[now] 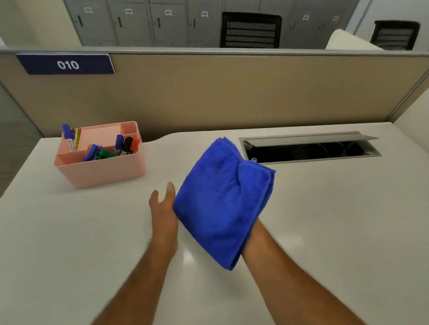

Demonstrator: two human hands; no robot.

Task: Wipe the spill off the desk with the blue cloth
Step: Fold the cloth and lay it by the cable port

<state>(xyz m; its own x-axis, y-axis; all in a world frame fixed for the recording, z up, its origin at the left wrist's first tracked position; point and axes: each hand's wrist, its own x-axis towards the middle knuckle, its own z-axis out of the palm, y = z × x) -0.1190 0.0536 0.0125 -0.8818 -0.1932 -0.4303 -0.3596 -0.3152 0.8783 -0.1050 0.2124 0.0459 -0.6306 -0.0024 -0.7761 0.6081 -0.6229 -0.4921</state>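
A folded blue cloth [223, 202] hangs above the middle of the white desk [337, 217], draped over my right hand [253, 236]. That hand is hidden under the fabric, with only the wrist showing at the cloth's lower right. My left hand [162, 212] is flat and upright against the cloth's left edge, fingers stretched forward and holding nothing. I see no distinct spill on the desk, only a pale glossy patch [187, 257] below the cloth.
A pink organiser [103, 169] with several markers stands at the back left. An open cable hatch [310, 147] is sunk into the desk at the back right. A beige partition [229, 93] with a "010" sign closes the far edge.
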